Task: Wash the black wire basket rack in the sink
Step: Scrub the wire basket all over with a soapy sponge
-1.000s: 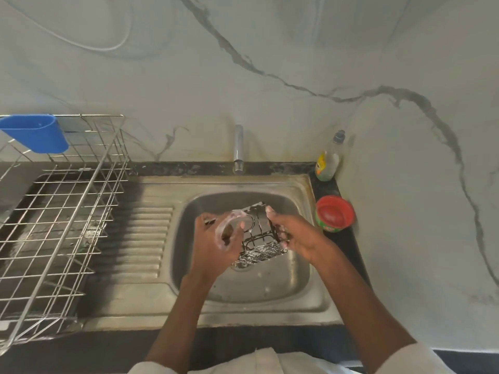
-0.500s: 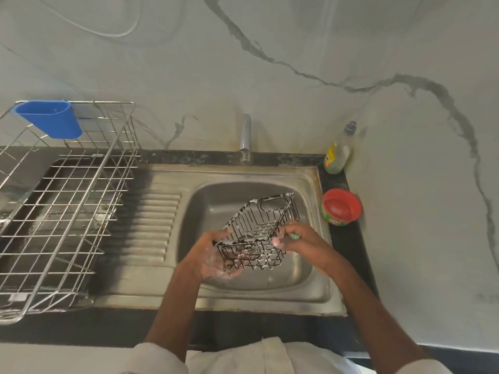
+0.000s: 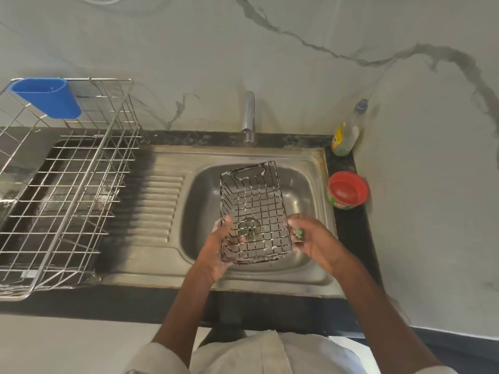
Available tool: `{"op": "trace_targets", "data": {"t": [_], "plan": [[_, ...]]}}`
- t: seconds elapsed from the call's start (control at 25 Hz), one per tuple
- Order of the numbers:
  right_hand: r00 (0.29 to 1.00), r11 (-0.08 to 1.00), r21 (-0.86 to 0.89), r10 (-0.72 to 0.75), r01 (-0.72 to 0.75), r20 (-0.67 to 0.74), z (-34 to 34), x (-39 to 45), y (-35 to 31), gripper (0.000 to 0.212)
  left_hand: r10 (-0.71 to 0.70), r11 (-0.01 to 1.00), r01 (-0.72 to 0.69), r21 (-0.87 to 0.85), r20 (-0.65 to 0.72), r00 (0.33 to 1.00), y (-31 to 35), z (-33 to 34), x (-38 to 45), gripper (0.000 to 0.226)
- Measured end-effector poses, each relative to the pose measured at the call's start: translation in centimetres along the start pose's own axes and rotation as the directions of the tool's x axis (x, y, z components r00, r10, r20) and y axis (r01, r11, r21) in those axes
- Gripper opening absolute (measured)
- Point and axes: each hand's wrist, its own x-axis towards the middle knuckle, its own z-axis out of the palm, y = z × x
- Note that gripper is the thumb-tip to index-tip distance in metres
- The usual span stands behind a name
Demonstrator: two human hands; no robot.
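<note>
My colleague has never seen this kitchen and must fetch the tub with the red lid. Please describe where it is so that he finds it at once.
Find the steel sink; on the dark counter strip along its right edge, by the marble wall, two containers stand. The nearer one is the tub: short, round, green-sided, with a red lid. The clear soap bottle behind it is tall and slim.

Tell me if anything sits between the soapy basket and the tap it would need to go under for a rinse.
Nothing visible does. The black wire basket is held over the sink by the left hand, with the right hand at its side. The tap stands just beyond its far end, basin open between.
</note>
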Motion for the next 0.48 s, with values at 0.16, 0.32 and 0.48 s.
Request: {"op": "trace_targets", "data": {"t": [0.16,0.32,0.48], "plan": [[0.973,0.884,-0.432,-0.222,0.177,-0.055,1.0,-0.2,1.0,0.019,0.100,0.995,-0.096,0.038,-0.122,0.988,-0.7,1.0,0.4,0.075],[0.965,0.844,-0.472,-0.253,0.255,0.070,0.1,-0.9,0.2,0.028,0.104,0.994,-0.101,0.031,-0.125,0.987,0.8,0.3,0.6,0.074],[0.977,0.892,-0.403,-0.207,0.206,0.041,-0.5,-0.9,-0.8,0.021,0.204,0.978,-0.201,0.048,-0.052,0.978,1.9,0.2,0.6,0.067]]}}
